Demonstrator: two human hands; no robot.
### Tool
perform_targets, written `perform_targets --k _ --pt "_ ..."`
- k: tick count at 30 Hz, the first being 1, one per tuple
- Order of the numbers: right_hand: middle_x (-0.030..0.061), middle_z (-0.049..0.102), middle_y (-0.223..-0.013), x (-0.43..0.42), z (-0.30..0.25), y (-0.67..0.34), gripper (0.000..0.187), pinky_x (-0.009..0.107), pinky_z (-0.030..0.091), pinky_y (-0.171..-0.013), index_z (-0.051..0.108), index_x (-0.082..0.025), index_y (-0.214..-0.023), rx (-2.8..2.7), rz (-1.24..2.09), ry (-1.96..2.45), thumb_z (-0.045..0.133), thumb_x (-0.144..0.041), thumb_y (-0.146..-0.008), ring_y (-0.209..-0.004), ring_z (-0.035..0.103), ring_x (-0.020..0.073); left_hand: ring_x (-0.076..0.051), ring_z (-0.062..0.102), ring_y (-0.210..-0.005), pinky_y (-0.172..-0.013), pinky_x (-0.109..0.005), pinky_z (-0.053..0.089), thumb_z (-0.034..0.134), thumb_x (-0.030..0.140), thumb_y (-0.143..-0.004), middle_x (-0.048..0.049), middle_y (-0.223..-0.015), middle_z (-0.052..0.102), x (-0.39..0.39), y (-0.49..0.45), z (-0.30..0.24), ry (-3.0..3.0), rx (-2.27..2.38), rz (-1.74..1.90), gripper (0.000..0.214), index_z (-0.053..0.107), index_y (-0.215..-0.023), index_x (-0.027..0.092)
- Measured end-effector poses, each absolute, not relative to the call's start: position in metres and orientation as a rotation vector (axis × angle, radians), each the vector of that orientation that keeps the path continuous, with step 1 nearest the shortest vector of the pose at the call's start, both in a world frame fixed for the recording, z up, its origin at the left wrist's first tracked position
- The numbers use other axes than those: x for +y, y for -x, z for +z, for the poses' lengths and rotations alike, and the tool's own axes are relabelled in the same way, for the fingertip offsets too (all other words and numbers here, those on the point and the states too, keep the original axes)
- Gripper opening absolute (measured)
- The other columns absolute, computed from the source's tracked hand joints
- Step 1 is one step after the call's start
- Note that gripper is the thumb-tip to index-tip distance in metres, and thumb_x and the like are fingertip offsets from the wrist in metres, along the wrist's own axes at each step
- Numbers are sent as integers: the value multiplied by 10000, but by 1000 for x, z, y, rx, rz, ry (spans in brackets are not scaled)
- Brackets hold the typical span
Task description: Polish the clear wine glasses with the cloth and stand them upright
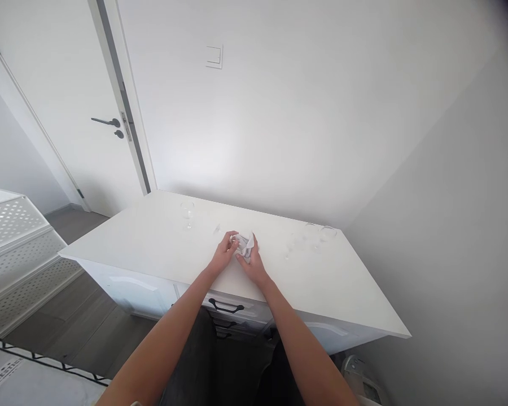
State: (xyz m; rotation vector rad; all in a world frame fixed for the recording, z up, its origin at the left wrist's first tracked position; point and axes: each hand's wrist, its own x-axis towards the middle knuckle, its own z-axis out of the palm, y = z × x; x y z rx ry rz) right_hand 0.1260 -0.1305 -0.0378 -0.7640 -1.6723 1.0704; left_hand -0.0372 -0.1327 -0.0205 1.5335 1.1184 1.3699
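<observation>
My left hand and my right hand meet over the middle of a white cabinet top. Both are closed around a small clear glass wrapped in a white cloth; the glass itself is mostly hidden by the cloth and fingers. A clear stemmed glass stands upright to the left, further back. Two more clear glasses stand to the right, near the back edge.
The white cabinet has dark drawer handles below the hands. A white door with a dark lever is at the back left. White perforated shelves stand at the left. A grey wall closes the right side.
</observation>
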Motion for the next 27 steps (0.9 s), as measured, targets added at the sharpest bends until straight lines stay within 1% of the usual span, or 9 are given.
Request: perform_targets --k 3,6,9,12,16,19,22,24,27 --pt "105 549 -1539 -135 -33 -129 948 497 371 -1217 135 -297 -1705 -1708 1132 784 679 -503 -957 -1365 563 285 -188 609 -881 -850 -337 498 497 596 -1019 -25 -1004 661 -138 37 -17 -1614 1057 1311 439 549 -1293 258" --pt "48 530 -1567 -136 -24 -134 841 433 413 -1186 247 -340 -1684 -1522 1307 720 646 -540 -971 -1379 549 255 -210 629 -1020 -951 -360 491 485 566 -1033 -60 -1162 675 -141 36 -16 -1678 1012 1319 420 518 -1317 258" --pt "38 623 -1449 -134 -18 -136 755 413 515 -1056 313 -350 -1661 -1256 1482 649 560 -604 -994 -1236 632 245 -229 610 -1166 -1033 -379 472 499 536 -1036 -97 -1323 634 -140 35 -17 -1712 985 1371 407 493 -1331 256" --pt "29 667 -1361 -132 -21 -135 761 429 530 -1024 283 -378 -1666 -1199 1453 680 537 -629 -994 -1189 648 243 -223 629 -1115 -995 -379 500 543 523 -1021 -97 -1292 634 -138 35 -17 -1688 980 1386 393 507 -1300 249" --pt "-5 538 -1547 -133 -26 -132 674 415 459 -1128 436 -431 -1581 -1347 1326 789 625 -614 -961 -1413 503 237 -217 644 -1068 -981 -395 511 561 506 -1016 -91 -1266 646 -136 37 -18 -1711 1009 1402 366 532 -1275 249" --pt "35 626 -1425 -131 -24 -132 564 400 505 -1044 566 -356 -1476 -1296 1422 706 576 -620 -978 -1258 604 249 -234 639 -1146 -1022 -418 500 561 497 -1017 -96 -1286 653 -136 37 -20 -1709 1034 1443 350 536 -1261 248" --pt "44 687 -1262 -131 -23 -132 590 387 541 -945 506 -347 -1518 -1191 1467 660 537 -614 -994 -1091 656 235 -230 646 -1148 -1026 -416 508 590 486 -1006 -92 -1273 664 -135 37 -20 -1681 1020 1459 357 530 -1266 248" --pt "33 665 -1318 -132 -23 -132 625 386 537 -970 464 -384 -1552 -1208 1418 716 581 -600 -977 -1179 625 239 -217 650 -1094 -998 -405 519 597 477 -1005 -86 -1259 664 -136 36 -20 -1709 1007 1444 346 547 -1260 249" --pt "18 619 -1411 -134 -22 -134 578 377 522 -1005 525 -392 -1507 -1263 1407 727 616 -573 -966 -1274 578 242 -221 637 -1106 -990 -401 520 576 467 -1017 -91 -1265 654 -137 36 -18 -1773 972 1431 325 569 -1257 249"
